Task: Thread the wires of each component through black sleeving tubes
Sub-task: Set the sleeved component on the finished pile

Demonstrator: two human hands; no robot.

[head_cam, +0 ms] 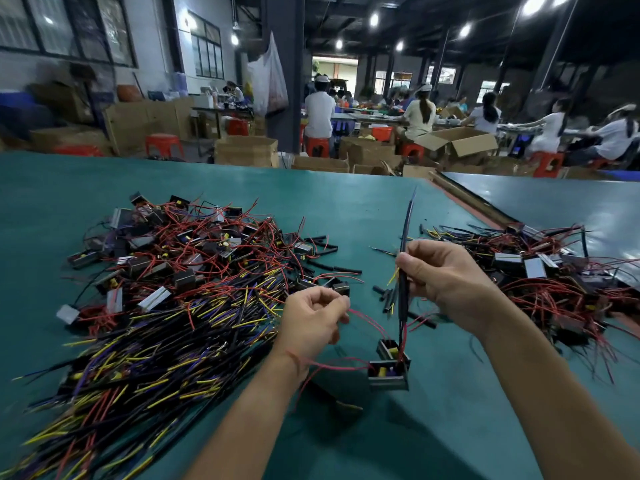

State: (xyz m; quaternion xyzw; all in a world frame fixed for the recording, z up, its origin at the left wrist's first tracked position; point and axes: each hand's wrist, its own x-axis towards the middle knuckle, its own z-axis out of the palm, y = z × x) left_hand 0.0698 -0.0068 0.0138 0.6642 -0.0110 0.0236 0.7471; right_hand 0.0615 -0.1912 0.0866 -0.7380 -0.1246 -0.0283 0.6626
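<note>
r hand [446, 275] at centre, thumb + fingers pinched round the black sleeving tube [403, 292], held near upright. thin dark wire ends [411, 206] poke out its top. component [388, 372] hangs under the tube by its leads, low over the green table [346, 202], between the 2 wrists. looks like 2 small boxes stacked there; cannot tell if 1 part or 2.

l hand [313, 320]: fingers curled, tips pinching a loose red wire [369, 318] that loops down to the component, outside the tube.

big unsorted pile [190, 271] to the left, 2nd pile [554, 271] to the right, spare tubes [327, 251] lying between.

judgement: dark leads look through, red lead is being sorted out; cannot tell if it goes in this tube or a fresh 1.

to do it well:
- pinch the red wire close to its tip so it won't buckle at the tube mouth.
- keep the tube straight, r grip light enough not to crush the bore.
- feed in short pushes, re-pinching each time.
- let the component hang free so leads don't twist together.
- slide the tube down snug to the body, check ends show at top.
</note>
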